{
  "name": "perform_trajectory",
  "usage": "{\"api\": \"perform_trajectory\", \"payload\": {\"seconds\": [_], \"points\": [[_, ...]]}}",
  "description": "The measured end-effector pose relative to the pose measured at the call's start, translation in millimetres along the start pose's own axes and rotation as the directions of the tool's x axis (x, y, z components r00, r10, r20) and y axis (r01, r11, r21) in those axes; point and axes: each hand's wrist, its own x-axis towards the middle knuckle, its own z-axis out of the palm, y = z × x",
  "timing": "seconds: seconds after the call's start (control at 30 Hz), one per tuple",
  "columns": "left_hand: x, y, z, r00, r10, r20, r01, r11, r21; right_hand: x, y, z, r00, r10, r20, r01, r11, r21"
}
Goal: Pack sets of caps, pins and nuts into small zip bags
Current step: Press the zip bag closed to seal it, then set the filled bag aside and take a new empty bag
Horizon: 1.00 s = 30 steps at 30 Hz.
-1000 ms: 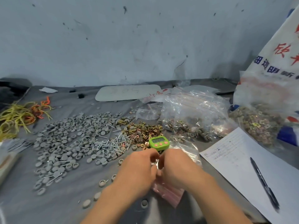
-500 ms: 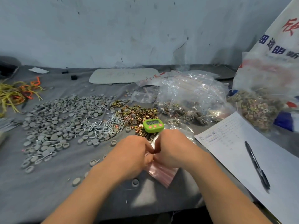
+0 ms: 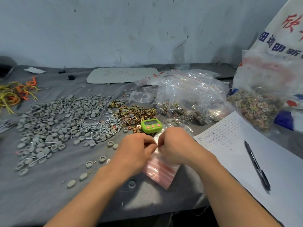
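Zip bag (image 3: pixel 156 151) sits mid-desk (image 3: pixel 49 194), on our side of the green timer (image 3: pixel 151 126). We see the left hand (image 3: pixel 136 149) and right hand (image 3: pixel 177 145) close together, each pinching its top edge, over a pink stack (image 3: pixel 161 171). Caps (image 3: pixel 54 118), pins (image 3: pixel 100 126) and nuts (image 3: pixel 136 112) lie heaped beyond, to the left. Pen (image 3: pixel 256 164) rests on paper (image 3: pixel 237 138), right.

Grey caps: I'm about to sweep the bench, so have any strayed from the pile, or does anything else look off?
Yes. Several stray caps lie loose near the front of the table, apart from the main cap pile; another cap lies just left of the zip bags. Pins overlap caps and nuts.
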Motion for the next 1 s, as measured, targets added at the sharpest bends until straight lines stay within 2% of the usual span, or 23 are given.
{"api": "perform_trajectory", "payload": {"seconds": [0.07,0.1,0.13,0.17,0.2,0.23,0.27,0.33,0.37,0.4,0.47,0.5,0.53,0.57,0.6,0.63,0.67,0.7,0.73,0.77,0.87,0.93,1.0], "points": [[-3.1,1.6,5.9,0.992,-0.021,-0.127,0.006,0.993,-0.117,0.8,3.7,-2.0,0.988,0.078,-0.132,-0.054,0.983,0.175],[-4.8,2.5,9.3,0.988,-0.046,-0.15,0.025,0.99,-0.138,1.2,4.9,-4.2,0.961,0.17,-0.22,-0.087,0.936,0.341],[-6.4,3.5,12.4,0.986,-0.074,-0.147,0.053,0.988,-0.144,1.3,6.6,-8.0,0.914,0.285,-0.288,-0.095,0.842,0.532],[-7.9,5.1,15.2,0.989,-0.089,-0.117,0.073,0.987,-0.14,1.0,8.2,-13.2,0.863,0.401,-0.307,-0.056,0.681,0.731],[-8.6,5.8,18.7,0.994,-0.088,-0.069,0.079,0.99,-0.114,0.3,9.5,-17.7,0.832,0.484,-0.27,0.018,0.463,0.886],[-8.8,6.8,21.6,0.997,-0.077,-0.014,0.076,0.996,-0.055,-0.9,9.9,-22.2,0.832,0.514,-0.208,0.097,0.235,0.967],[-9.2,8.9,22.3,0.998,-0.053,0.032,0.052,0.998,0.02,-3.2,9.8,-26.7,0.852,0.501,-0.154,0.159,0.033,0.987],[-8.2,12.4,19.4,0.997,-0.01,0.082,0.0,0.992,0.126,-7.2,8.3,-32.2,0.917,0.391,-0.08,0.199,-0.275,0.941],[-6.6,13.1,18.0,0.996,-0.012,0.093,0.0,0.991,0.133,-8.6,6.9,-32.6,0.948,0.315,-0.055,0.18,-0.385,0.905],[-5.1,12.8,15.9,0.995,-0.033,0.09,0.022,0.993,0.115,-9.1,4.9,-31.4,0.969,0.245,-0.033,0.145,-0.451,0.881],[-1.5,15.2,6.9,0.989,-0.143,0.04,0.146,0.987,-0.061,-8.8,-3.0,-28.0,0.985,0.175,-0.002,0.082,-0.45,0.889],[0.6,17.2,-0.7,0.972,-0.233,0.023,0.231,0.939,-0.254,-7.7,-8.0,-26.2,0.986,0.168,0.008,0.066,-0.43,0.9],[2.4,18.5,-11.0,0.948,-0.314,0.053,0.297,0.813,-0.501,-6.3,-13.8,-24.5,0.986,0.164,0.015,0.056,-0.422,0.905],[3.6,17.9,-21.5,0.932,-0.339,0.13,0.324,0.613,-0.721,-4.6,-19.8,-23.1,0.987,0.158,0.022,0.048,-0.426,0.904],[3.9,14.6,-32.6,0.929,-0.305,0.209,0.324,0.4,-0.857,-2.9,-26.1,-21.7,0.988,0.149,0.028,0.04,-0.436,0.899],[3.7,8.9,-44.2,0.933,-0.255,0.254,0.313,0.227,-0.922,-0.9,-32.6,-19.9,0.989,0.145,0.038,0.03,-0.443,0.896],[3.3,2.5,-55.3,0.939,-0.224,0.261,0.293,0.127,-0.947,1.5,-38.8,-17.8,0.988,0.148,0.051,0.02,-0.442,0.897],[2.1,-2.9,-65.8,0.945,-0.222,0.239,0.266,0.099,-0.959,4.1,-45.8,-15.4,0.986,0.154,0.065,0.008,-0.433,0.901],[0.4,-7.9,-74.3,0.945,-0.26,0.199,0.237,0.125,-0.963,7.2,-53.6,-12.8,0.985,0.152,0.078,-0.007,-0.425,0.905],[0.3,-13.5,-79.4,0.934,-0.33,0.138,0.213,0.205,-0.955,9.7,-62.1,-10.0,0.986,0.137,0.095,-0.029,-0.422,0.906],[-0.3,-29.1,-93.8,0.834,-0.532,-0.143,0.176,0.502,-0.846,17.9,-88.4,-1.1,0.99,0.043,0.132,-0.105,-0.396,0.912],[-2.5,-44.7,-104.2,0.767,-0.569,-0.297,0.15,0.609,-0.779,22.7,-103.1,5.0,0.994,-0.007,0.111,-0.108,-0.298,0.948],[-8.7,-58.5,-113.8,0.722,-0.568,-0.395,0.169,0.698,-0.696,26.7,-115.7,11.5,0.996,-0.035,0.085,-0.09,-0.181,0.979]]}}
